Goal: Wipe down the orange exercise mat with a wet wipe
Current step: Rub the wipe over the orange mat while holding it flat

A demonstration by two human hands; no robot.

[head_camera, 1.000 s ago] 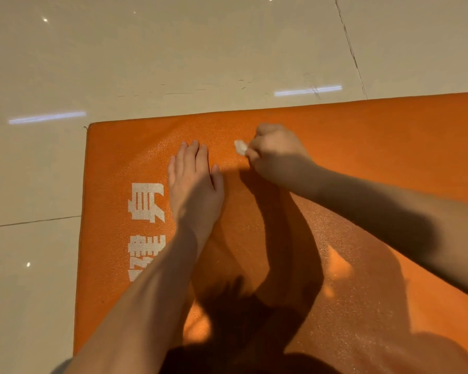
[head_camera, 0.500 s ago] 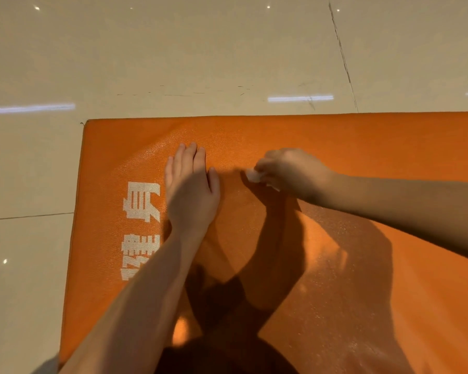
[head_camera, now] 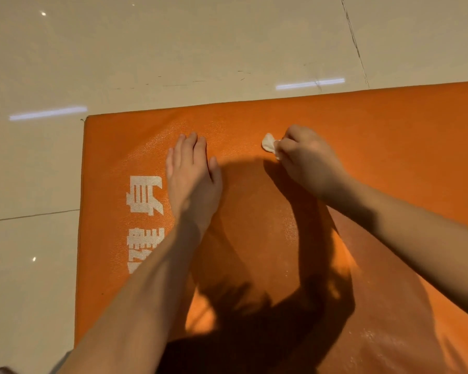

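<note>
Left hand (head_camera: 193, 179) lies flat, palm down, on the orange exercise mat (head_camera: 405, 136). Its fingers are straight and close together, pointing away from the person, and the thumb is held slightly out to the right. It grips nothing and simply presses on the mat's surface. Its bare forearm runs back from the wrist toward the lower left corner of the head view.

To the right of that hand, across a gap of bare mat, the right hand (head_camera: 311, 160) is curled into a loose fist with the knuckles up. It pinches a small crumpled white wet wipe (head_camera: 268, 143). The wipe pokes out on the left side of the fist, toward the left hand, down at the mat's surface. The right forearm stretches back from the wrist to the right edge of the view. A dark shadow (head_camera: 254, 265) lies on the mat beneath and between both arms.

The mat lies on a pale tiled floor (head_camera: 173, 44). Its far edge runs just beyond both hands, and its corner sits up and to the left of the left hand. Just left of the left hand and wrist, large white printed characters (head_camera: 145, 195) run along the mat, turned sideways. The farthest one may be 身. The left forearm covers part of the nearer ones. Bright strips of reflected light (head_camera: 48, 113) show on the floor beyond the mat.
</note>
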